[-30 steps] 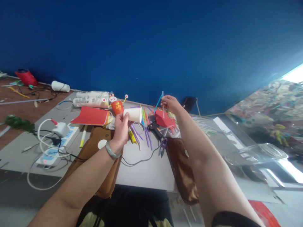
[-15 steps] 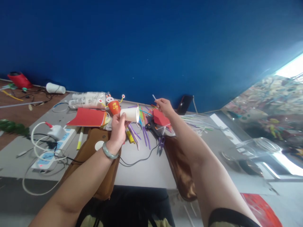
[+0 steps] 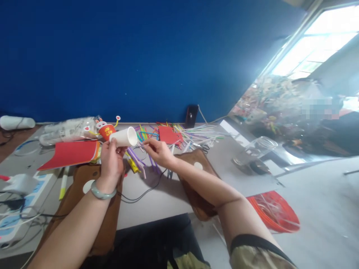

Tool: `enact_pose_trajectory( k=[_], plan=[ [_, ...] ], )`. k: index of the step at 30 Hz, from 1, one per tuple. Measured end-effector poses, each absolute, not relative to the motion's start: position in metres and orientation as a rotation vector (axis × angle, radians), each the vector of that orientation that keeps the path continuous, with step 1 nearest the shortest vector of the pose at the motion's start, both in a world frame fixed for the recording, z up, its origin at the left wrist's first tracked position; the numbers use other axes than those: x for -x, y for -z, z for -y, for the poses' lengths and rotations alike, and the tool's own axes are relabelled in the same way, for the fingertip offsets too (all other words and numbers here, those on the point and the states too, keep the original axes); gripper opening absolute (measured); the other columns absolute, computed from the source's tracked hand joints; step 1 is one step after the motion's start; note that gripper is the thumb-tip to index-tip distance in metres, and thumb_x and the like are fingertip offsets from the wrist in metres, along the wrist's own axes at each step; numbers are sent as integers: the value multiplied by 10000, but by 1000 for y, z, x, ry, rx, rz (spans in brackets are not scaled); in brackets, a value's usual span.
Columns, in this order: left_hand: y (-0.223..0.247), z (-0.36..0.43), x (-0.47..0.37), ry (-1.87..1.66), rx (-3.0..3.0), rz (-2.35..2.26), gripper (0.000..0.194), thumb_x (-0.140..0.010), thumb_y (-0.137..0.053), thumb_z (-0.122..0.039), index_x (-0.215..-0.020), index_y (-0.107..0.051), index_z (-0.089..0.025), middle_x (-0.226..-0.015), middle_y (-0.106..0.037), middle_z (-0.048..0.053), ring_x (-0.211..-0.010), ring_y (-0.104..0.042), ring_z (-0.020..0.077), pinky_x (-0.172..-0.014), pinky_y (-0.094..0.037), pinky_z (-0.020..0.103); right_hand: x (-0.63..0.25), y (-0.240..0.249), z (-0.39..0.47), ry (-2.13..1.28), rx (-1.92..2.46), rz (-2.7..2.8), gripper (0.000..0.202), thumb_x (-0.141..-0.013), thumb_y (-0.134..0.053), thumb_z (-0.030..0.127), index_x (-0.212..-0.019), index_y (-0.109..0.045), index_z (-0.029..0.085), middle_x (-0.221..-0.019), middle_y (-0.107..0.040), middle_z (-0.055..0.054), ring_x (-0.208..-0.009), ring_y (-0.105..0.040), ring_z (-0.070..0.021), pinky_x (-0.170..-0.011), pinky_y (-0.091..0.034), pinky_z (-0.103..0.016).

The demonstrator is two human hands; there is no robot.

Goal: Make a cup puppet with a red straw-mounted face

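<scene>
Reaching up from the lower left, palm turned inward and wrist ringed by one bracelet [image 3: 103, 191]: the left hand [image 3: 112, 160]. Clamped there between thumb and curled fingers: one white paper cup [image 3: 123, 137], lying on its side left of centre, mouth facing right. Stretching in from the lower right, bent at the elbow, to the right hand [image 3: 161, 151] near centre, knuckles up, fingertips drawn close beside the cup's mouth. Cannot tell whether fully closed or pinching anything.

Just behind the white cup, one red decorated cup [image 3: 107, 131] with one rabbit-like face and two yellow arms, each ending in a round heart disc. Counted on the table [image 3: 146, 209]: two brown pads [image 3: 110, 224], one under each forearm, with one white disc on each; one power strip [image 3: 22, 215] at lower left; one marker [image 3: 64, 183]; one phone [image 3: 191, 116] right of centre, upright against the blue wall [image 3: 157, 56]. At far left, one more white cup [image 3: 17, 122]. Across the middle, many straws [image 3: 196, 131], too tangled to count. At lower right, one red basket [image 3: 275, 211].
</scene>
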State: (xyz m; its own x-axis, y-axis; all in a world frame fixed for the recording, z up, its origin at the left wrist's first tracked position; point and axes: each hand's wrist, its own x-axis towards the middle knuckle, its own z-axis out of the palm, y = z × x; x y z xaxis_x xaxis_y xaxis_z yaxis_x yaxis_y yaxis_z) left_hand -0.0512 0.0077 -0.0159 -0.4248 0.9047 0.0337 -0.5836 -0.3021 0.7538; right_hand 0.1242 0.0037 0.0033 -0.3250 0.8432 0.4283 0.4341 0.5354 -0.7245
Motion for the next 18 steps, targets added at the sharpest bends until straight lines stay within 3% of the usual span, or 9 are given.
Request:
enact_pose_trajectory(
  k=[5, 13, 18],
  plan=[
    [17, -7, 52, -1817, -699, -837, 373, -693, -808, -423, -858, -571, -188, -831, -685, 12, -674, -639, 121, -571, -506, 207, -123, 0, 10, -629, 973, 2048, 217, -937, -549, 267, -1035, -712, 161, -794, -678, -23, -650, -541, -103, -647, -377, -205],
    [21, 1, 47, -1729, -752, -744, 270, -745, -803, -337, -879, -616, -197, -866, -718, -1, -767, -687, 137, -727, -577, 245, -131, 2, 10, -618, 1094, 2021, 132, -906, -538, 207, -908, -653, 142, -656, -588, 20, -585, -495, -104, -602, -366, -206],
    [9, 3, 48, -1542, -573, -703, 208, -832, -706, -348, -953, -677, -181, -909, -744, 25, -822, -702, 155, -720, -583, 248, -141, -11, 17, -490, 926, 2128, 271, -951, -485, 201, -1143, -668, 142, -915, -681, -72, -766, -597, -136, -725, -443, -236]
  ],
)
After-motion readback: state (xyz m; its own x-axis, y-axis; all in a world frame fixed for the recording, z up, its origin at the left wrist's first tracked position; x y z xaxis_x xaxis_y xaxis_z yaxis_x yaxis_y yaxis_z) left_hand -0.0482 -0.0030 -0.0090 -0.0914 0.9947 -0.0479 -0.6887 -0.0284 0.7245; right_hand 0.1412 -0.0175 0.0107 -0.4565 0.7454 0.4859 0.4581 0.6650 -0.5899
